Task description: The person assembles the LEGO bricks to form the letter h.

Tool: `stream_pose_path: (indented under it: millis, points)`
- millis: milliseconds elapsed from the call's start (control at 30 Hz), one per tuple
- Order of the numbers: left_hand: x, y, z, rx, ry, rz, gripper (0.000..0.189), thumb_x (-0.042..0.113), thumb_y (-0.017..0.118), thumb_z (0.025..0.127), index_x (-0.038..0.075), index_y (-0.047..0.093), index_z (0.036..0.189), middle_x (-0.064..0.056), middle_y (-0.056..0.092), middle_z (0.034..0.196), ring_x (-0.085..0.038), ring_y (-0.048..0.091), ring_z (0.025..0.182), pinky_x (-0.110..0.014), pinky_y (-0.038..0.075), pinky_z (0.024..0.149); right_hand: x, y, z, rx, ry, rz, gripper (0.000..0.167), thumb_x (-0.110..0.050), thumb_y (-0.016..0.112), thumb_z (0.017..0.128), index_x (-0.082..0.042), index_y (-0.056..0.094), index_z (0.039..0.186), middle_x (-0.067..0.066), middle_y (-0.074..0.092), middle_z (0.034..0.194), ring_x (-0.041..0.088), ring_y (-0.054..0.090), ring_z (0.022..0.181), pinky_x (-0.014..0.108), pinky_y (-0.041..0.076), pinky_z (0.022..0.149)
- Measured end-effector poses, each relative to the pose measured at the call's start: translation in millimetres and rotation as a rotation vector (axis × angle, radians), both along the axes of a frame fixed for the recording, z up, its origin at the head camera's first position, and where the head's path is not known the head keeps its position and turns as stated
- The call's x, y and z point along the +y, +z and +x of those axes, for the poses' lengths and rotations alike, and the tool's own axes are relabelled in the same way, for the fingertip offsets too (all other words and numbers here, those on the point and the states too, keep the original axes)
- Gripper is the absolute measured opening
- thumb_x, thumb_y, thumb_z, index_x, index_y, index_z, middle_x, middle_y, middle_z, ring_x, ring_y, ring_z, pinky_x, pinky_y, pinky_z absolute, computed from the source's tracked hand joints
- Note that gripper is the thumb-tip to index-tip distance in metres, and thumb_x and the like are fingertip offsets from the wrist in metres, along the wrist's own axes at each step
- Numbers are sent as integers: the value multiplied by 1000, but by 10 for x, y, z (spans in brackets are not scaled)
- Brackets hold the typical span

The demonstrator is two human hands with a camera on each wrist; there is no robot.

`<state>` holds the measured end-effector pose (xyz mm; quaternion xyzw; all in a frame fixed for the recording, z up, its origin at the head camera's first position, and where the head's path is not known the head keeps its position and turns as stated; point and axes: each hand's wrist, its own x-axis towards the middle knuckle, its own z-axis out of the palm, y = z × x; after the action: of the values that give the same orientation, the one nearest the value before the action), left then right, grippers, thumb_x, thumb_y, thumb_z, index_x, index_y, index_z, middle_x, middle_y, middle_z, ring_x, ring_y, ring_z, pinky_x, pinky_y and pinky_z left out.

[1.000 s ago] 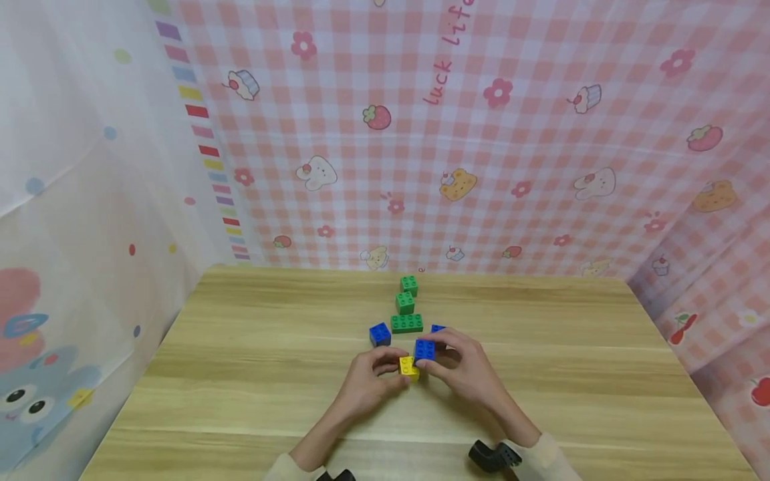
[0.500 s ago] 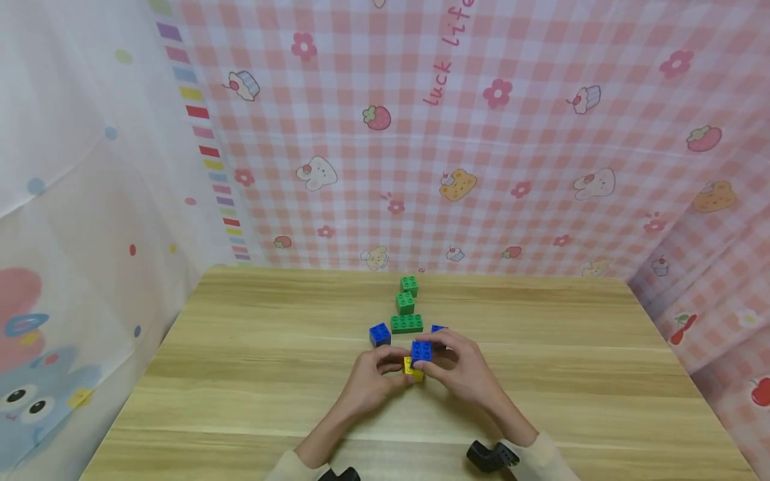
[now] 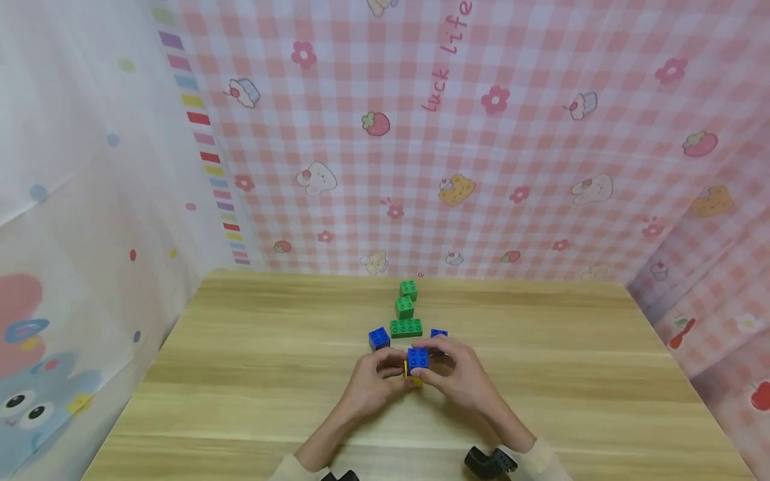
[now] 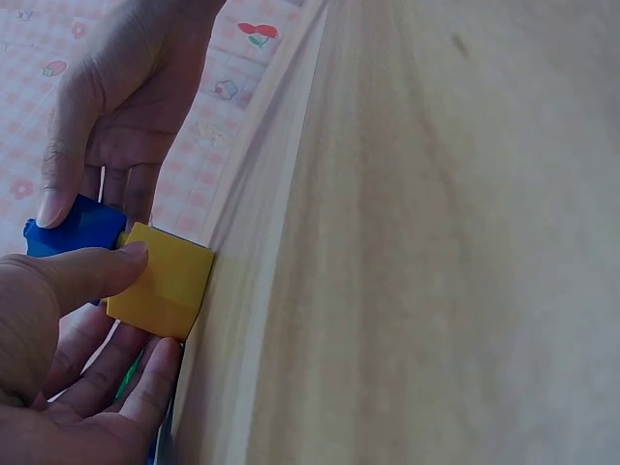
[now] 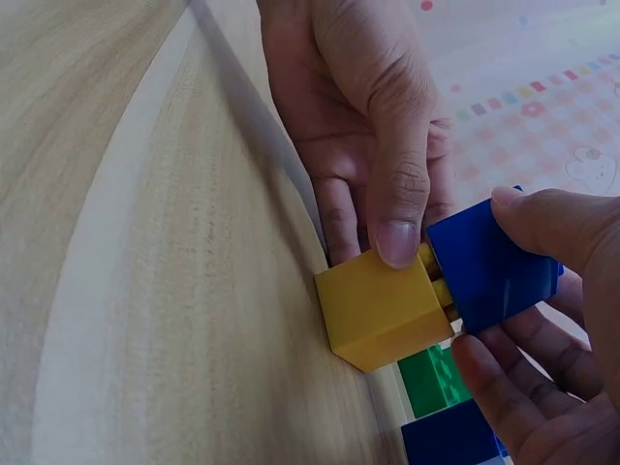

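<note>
My left hand [image 3: 368,384] pinches a yellow building brick [image 5: 383,305] low over the table, thumb on its near side. A blue four-stud brick [image 3: 418,357] sits between the thumb and fingers of my right hand [image 3: 460,367]. In the right wrist view the blue brick is right at the yellow studs and slightly tilted, with part of the studs showing between the two. From the head view the blue brick covers most of the yellow one.
Behind the hands lie a long green brick [image 3: 406,327] and two small green bricks [image 3: 404,307] in a row. One blue brick [image 3: 379,338] stands left of them; another blue brick [image 3: 439,333] is partly hidden behind the right hand. A checked cloth [image 3: 421,153] hangs behind the wooden table [image 3: 271,347].
The right hand has carried the blue brick leftward, from beside the yellow brick to over it. The yellow brick has shifted slightly right in the left hand's grip.
</note>
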<state>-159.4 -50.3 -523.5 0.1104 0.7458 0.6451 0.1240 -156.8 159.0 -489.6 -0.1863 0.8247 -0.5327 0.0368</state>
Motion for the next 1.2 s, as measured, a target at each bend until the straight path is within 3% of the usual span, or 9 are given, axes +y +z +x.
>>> stream_pose_path:
  millis: [267,500,767,1200]
  points:
    - [-3,5,13,-17,0,-2,38,8,84,85,7,69,120,-11,71,120,-26,69,118,-28,59,100,-13,-19,15,-9,9,-4,35,-20,81,89,-20,70,123,0,70,120,21,69,114,32,58,102]
    - [-7,1,11,19,-5,-1,35,6,83,85,6,69,118,-11,72,118,-27,69,117,-28,59,100,-11,-73,-4,32,39,-27,36,-16,79,90,-15,69,125,6,69,121,25,69,114,28,58,102]
    - [-26,7,16,17,-6,15,35,6,83,85,5,69,118,-13,71,120,-27,69,117,-29,59,100,-12,-56,3,18,58,-33,36,-14,77,92,-15,68,127,6,68,123,27,69,116,28,58,102]
    - [-16,-2,11,-10,-9,18,35,4,82,86,4,69,118,-14,70,120,-28,69,117,-28,58,101,-21,-60,12,18,27,-3,34,-18,77,92,-18,69,125,1,69,121,22,69,117,26,58,100]
